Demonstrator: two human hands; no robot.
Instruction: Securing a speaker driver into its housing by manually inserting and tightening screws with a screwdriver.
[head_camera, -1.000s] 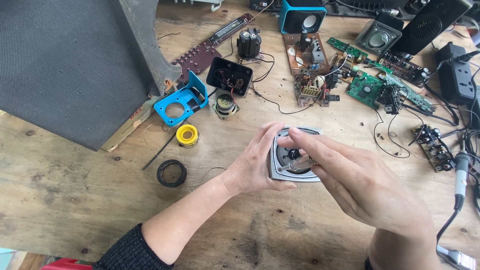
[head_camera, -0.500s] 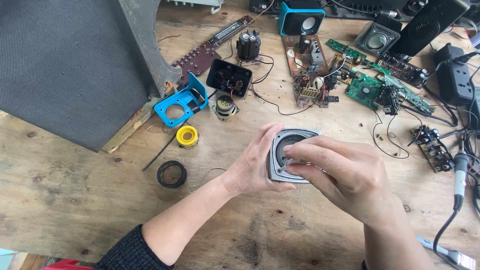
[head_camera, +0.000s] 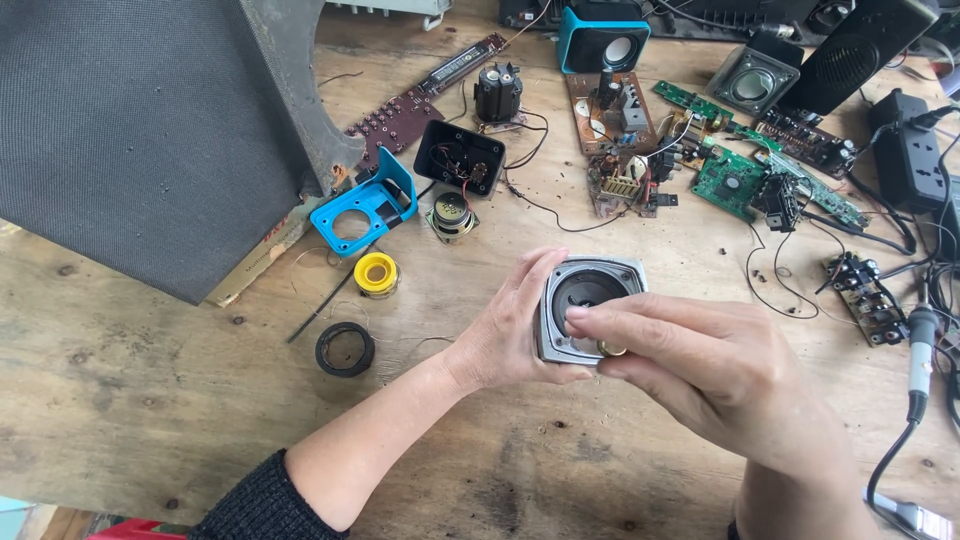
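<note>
At the centre of a worn wooden surface (head_camera: 150, 400), a person's two bare hands work on a small square speaker driver (head_camera: 588, 300) with a silver-grey frame and dark cone. The left hand (head_camera: 515, 325) cups the driver's left edge, thumb underneath and fingers curled up its side, so the grip is closed on the frame. The right hand (head_camera: 700, 360) lies across the driver's lower right part, fingertips pinched together over a small brass-coloured piece (head_camera: 612, 349) at the frame's bottom edge; whether they actually hold that piece cannot be told, since the fingers cover most of it. The driver's lower right corner is hidden beneath that hand.

Left of the hands lie a black ring (head_camera: 345, 349), a yellow spool (head_camera: 376, 273) and a thin black rod (head_camera: 320, 305), all apart from one another. Farther back sit a blue plastic speaker housing (head_camera: 362, 208), a loose round speaker (head_camera: 452, 212) and a black open casing (head_camera: 459, 157) trailing wires. A large dark mesh-covered cabinet (head_camera: 150, 120) fills the upper left, cut off by the frame. Green and brown circuit boards (head_camera: 735, 180) crowd the upper right, their parts too small to make out. A blue cube speaker (head_camera: 603, 35) stands at the top edge. A black power strip (head_camera: 908, 160) and a soldering iron (head_camera: 918, 360) are partly cut off on the right.
</note>
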